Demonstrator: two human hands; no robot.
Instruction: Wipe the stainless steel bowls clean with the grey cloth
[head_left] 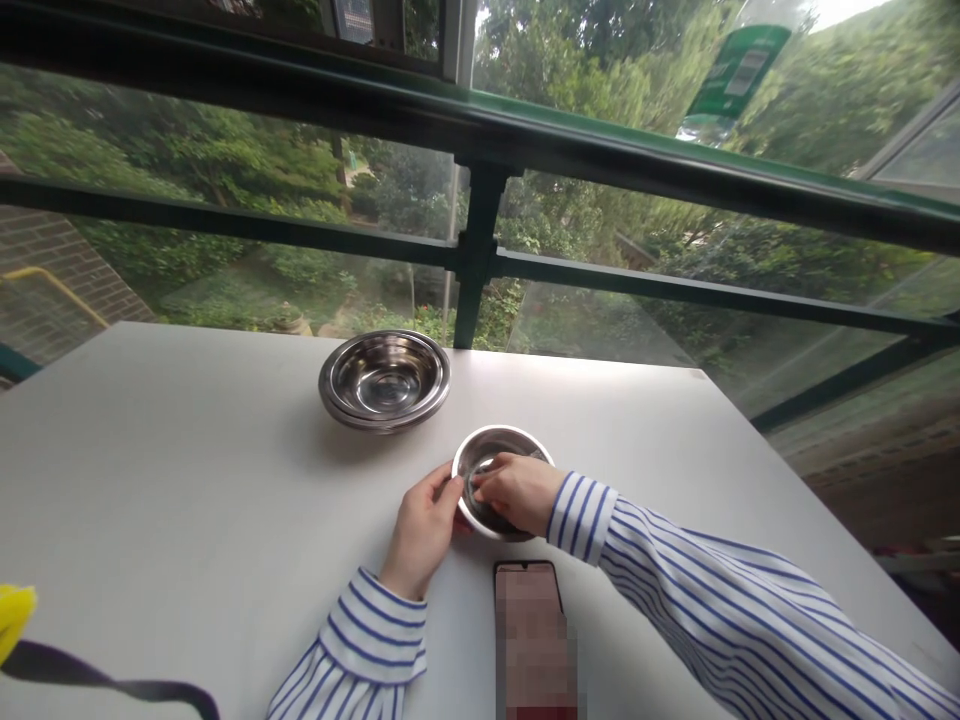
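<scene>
A small stainless steel bowl (466,455) stands on the white table, a little right of the middle of the head view. My left hand (420,530) grips its left rim, thumb on the edge and fingers curled under the outside. Inside the bowl is my right hand (521,490), its fingers bent together and pointing down toward the inner wall. Whatever those fingers hold, if anything, is hidden by the hand. The bowl's right inner side is also partly covered.
Wider nested steel bowls (384,385) sit farther back on the white table (225,480). A phone (529,630) lies near the front. Beyond the table run a dark green railing (472,250) and glass; a green-labelled bottle (739,75) stands there. A dark strap (112,683) shows lower left.
</scene>
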